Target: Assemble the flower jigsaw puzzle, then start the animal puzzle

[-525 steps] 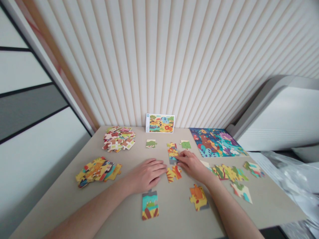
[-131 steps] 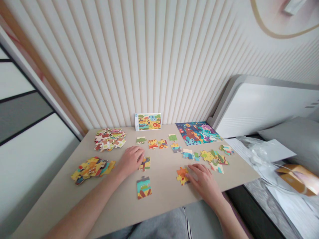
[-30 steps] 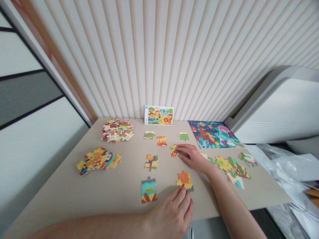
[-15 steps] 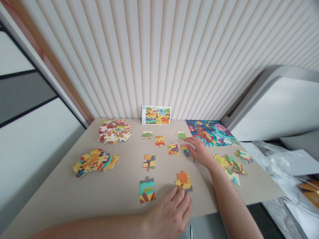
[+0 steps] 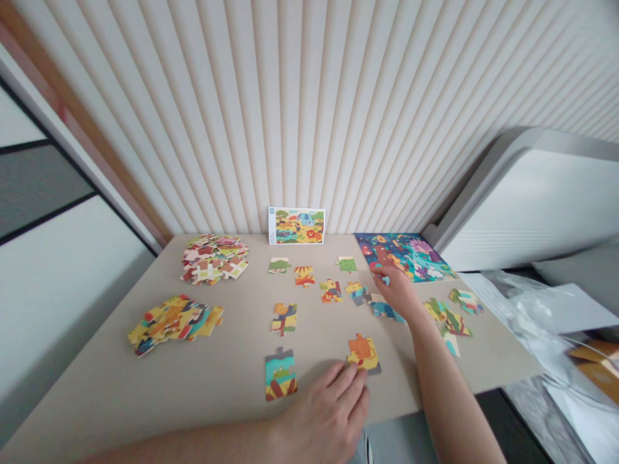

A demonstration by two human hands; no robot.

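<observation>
Head view, left to right: a yellow heap (image 5: 174,325) and a mixed heap (image 5: 215,259) of cardboard jigsaw pieces lie apart on the bench (image 5: 145,393), sorted by colour, while a picture card (image 5: 296,225) leans upright against the wall (image 5: 290,116) for easy viewing. The left grip (image 5: 329,419) is open, fingertips touching an orange-and-yellow cluster (image 5: 362,354). The right grip (image 5: 397,290) curls just above a blue piece (image 5: 384,310), its closure hidden.

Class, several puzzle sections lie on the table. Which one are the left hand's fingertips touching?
The yellow section with an orange patch, front and centre-right; the left hand touches its lower edge, while the teal section lies further left.
</observation>
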